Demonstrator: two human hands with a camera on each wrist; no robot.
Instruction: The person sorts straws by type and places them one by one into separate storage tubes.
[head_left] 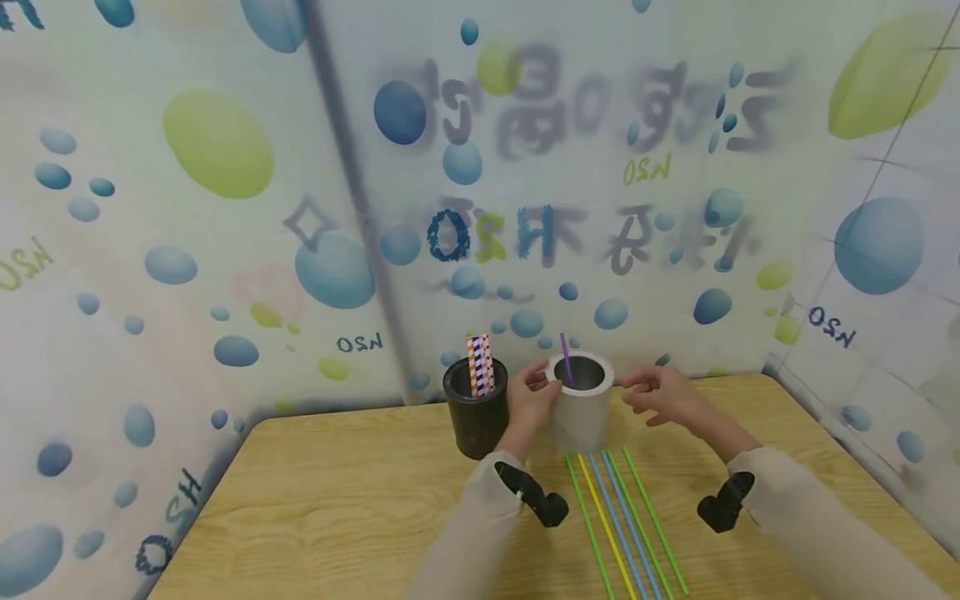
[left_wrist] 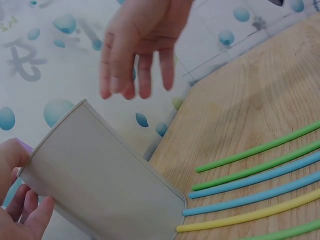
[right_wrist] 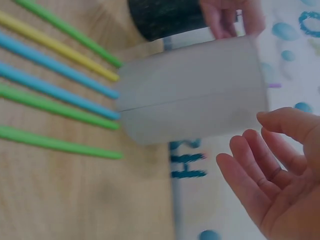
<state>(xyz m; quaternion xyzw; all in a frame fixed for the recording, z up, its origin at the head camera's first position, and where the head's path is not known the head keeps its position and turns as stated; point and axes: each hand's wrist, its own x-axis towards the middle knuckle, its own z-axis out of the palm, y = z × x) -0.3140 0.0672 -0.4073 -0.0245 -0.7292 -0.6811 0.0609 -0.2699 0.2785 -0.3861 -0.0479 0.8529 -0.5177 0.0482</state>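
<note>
A pale grey-white cylindrical holder stands upright on the table with one purple straw leaning inside. My left hand grips its left side at the rim, thumb in front and fingers curled behind. Off its right side, my right hand hovers with loosely bent, spread fingers and nothing in them. The right wrist view shows that hand close to the rim, palm facing the holder. Several plastic straws lie side by side in front: green, blue and yellow.
A black holder with several patterned paper straws stands just left of my left hand. The wooden table meets a wall covering printed with bubbles, close behind both holders.
</note>
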